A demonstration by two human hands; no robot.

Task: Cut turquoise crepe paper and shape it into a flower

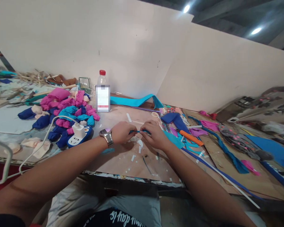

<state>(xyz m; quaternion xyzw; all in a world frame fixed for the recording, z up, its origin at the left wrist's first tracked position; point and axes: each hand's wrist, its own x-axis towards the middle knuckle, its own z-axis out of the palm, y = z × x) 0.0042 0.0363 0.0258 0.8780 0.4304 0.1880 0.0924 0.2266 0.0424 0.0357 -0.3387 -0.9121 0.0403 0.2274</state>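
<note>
A thin dark teal strip (pixel 138 131) is stretched between my two hands, just above the middle of the table. My left hand (pixel 123 132), with a metal watch on its wrist, pinches one end of it. The other end is between the closed fingers of my right hand (pixel 153 134). Under and in front of the hands, small white scraps (pixel 133 158) lie on the pinkish tabletop (pixel 120 162). Parts of the strip are hidden by the fingers.
Pink, blue and turquoise fabric bundles (pixel 68 110) and a white power strip (pixel 79 137) with a cable lie left. Behind stands a red-capped bottle (pixel 102 78) beside a turquoise band (pixel 130 101). An orange cutter (pixel 191 137), fabric pieces and a white stick (pixel 234 183) lie right.
</note>
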